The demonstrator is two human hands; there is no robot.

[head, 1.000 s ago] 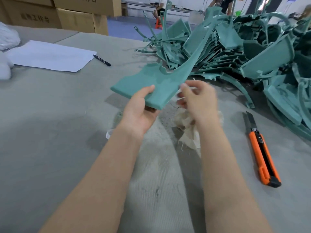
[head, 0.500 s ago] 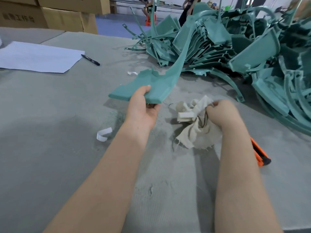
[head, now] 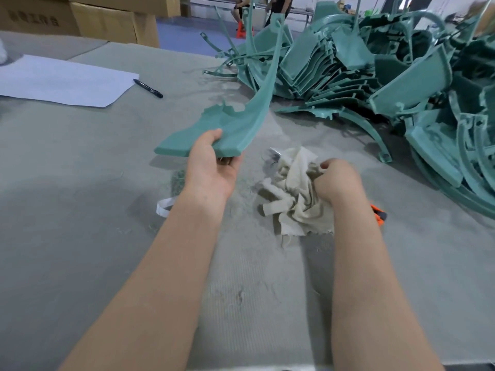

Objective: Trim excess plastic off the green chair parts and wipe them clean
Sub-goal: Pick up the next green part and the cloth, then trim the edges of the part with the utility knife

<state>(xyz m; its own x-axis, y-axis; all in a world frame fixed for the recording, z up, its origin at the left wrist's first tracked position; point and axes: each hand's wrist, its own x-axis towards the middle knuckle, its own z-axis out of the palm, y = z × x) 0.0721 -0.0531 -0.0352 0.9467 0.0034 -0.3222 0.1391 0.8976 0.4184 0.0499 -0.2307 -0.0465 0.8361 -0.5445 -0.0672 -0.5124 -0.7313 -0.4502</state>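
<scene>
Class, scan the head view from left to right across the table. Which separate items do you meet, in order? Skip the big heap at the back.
white paper sheet → black pen → green chair part held by the left hand → cloth gripped by the right hand → orange knife, mostly hidden behind the right arm.

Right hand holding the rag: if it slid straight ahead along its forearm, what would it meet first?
Besides the rag it grips, the right hand would probably cross bare table, then hit the pile of green chair parts; depth is unclear.
</scene>
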